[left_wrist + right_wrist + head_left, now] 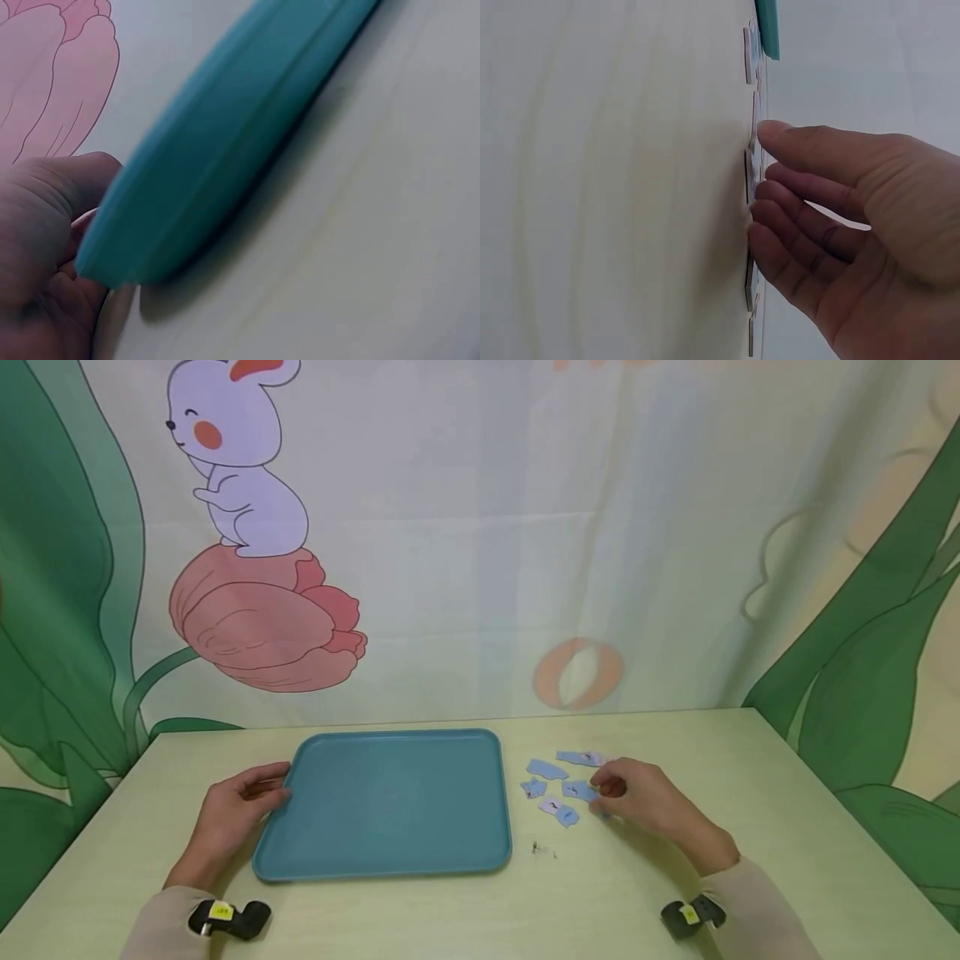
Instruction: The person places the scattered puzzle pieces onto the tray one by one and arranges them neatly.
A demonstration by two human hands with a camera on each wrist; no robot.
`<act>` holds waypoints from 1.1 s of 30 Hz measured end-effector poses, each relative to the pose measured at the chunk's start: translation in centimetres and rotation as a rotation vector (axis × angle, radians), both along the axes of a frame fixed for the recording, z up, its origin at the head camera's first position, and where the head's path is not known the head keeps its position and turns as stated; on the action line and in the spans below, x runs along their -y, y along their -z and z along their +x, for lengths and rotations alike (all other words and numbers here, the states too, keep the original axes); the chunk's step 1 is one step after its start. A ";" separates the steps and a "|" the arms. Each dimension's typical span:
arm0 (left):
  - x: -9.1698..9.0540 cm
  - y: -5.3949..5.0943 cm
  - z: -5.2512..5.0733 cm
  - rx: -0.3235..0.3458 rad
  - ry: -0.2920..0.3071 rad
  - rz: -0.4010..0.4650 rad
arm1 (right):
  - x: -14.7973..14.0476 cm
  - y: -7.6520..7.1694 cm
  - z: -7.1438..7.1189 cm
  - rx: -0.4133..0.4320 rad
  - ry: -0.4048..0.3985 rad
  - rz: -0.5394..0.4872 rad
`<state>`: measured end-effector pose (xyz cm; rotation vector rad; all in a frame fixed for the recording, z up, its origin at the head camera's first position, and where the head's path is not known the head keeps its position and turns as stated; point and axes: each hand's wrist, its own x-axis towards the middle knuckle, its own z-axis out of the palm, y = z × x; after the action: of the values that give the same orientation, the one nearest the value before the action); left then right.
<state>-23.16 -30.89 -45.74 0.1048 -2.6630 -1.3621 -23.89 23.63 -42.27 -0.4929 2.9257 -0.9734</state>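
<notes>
A shallow teal tray (390,864) lies on the table. My left hand (232,810) grips its left edge, the thumb over the rim; in the left wrist view the tray's outer side (225,157) hides some fingertips. Right of the tray lie several flat, irregular light-blue pieces (547,769), some with dark printed marks, resembling puzzle pieces. My right hand (641,793) hovers at their right side, thumb and fingers apart around a marked piece (576,790). In the right wrist view the pieces (751,176) appear edge-on beside the bent fingers, and nothing shows between thumb and fingers.
Small dark specks (542,850) mark the pale wooden table (420,914) in front of the pieces. Behind its far edge hangs a curtain (420,568) printed with a rabbit and flowers. Small black wrist cameras (229,918) sit on both sleeves.
</notes>
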 end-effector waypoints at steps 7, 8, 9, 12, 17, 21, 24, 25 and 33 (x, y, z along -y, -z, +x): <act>-0.2 0.0 0.0 0.016 -0.002 0.001 | 0.3 0.2 0.0 -0.018 -0.004 0.041; -0.1 0.0 -0.1 0.015 -0.002 0.000 | 0.3 0.2 0.0 -0.020 -0.005 0.042; -0.1 0.0 -0.1 0.015 -0.002 -0.001 | 0.3 0.2 0.0 -0.022 -0.004 0.042; 0.0 0.0 -0.1 0.017 0.002 -0.005 | 0.4 0.1 0.1 -0.023 0.002 0.044; 0.1 0.0 -0.2 0.020 0.006 -0.009 | 0.6 0.1 0.1 -0.003 0.031 0.057; 0.1 0.1 -0.2 0.018 0.004 -0.016 | 0.7 0.1 0.1 0.001 0.042 0.063; 0.1 0.2 -0.2 0.017 0.005 -0.015 | 0.8 0.0 0.2 0.005 0.047 0.063; 0.1 0.2 -0.2 0.016 0.005 -0.015 | 0.8 0.0 0.2 0.005 0.046 0.063; 0.0 0.2 -0.1 0.015 -0.002 -0.003 | 0.7 0.0 0.2 0.007 0.030 0.063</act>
<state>-23.26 -30.88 -45.97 0.1184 -2.6762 -1.3625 -23.65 22.92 -42.30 -0.4434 2.9557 -0.8811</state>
